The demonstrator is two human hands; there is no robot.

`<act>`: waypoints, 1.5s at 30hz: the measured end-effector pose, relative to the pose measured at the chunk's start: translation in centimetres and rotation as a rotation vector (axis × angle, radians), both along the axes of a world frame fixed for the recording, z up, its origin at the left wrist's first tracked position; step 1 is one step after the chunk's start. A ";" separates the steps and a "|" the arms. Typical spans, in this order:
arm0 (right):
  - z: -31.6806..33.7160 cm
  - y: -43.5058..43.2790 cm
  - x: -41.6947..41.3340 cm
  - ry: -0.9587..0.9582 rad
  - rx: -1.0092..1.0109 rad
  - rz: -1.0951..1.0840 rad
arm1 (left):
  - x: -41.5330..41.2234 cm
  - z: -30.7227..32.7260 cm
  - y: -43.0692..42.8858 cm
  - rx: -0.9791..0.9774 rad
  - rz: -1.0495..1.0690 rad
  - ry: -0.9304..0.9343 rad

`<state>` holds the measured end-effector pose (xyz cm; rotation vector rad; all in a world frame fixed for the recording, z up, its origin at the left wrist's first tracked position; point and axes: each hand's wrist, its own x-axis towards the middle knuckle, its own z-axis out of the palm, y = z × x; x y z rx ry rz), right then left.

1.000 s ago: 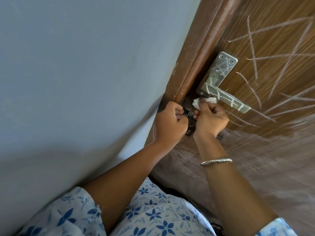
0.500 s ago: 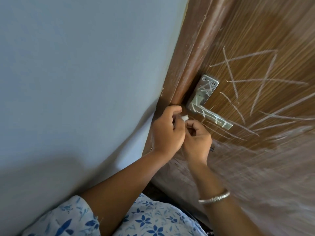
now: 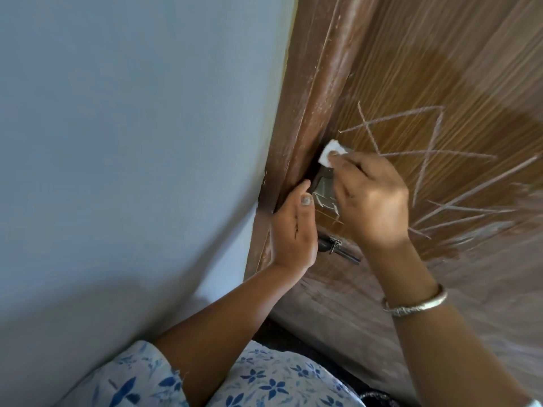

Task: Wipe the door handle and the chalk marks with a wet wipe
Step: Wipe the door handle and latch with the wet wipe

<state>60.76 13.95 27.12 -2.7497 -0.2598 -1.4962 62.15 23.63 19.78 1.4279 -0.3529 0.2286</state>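
The right hand [image 3: 373, 198] holds the wet wipe [image 3: 331, 152] at its bent fingertips, against the top of the door handle [image 3: 323, 189] (mostly hidden behind that hand). The left hand [image 3: 293, 230] sits at the edge of the door [image 3: 440, 69], its fingers lost in the gap and its grip unclear. White chalk marks [image 3: 426, 151] cross the brown wood, beside a blue-grey wall [image 3: 132, 142].

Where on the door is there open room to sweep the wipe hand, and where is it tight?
Free: the bare wood above the chalk marks, and the smeared panel below the bolt. Crowded: around the handle, where the right hand holds the wipe and the left hand grips the door edge.
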 end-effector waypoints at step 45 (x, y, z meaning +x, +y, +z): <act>1.3 1.4 0.7 0.399 -0.101 -0.166 | 0.5 1.1 0.8 -0.005 -0.189 0.111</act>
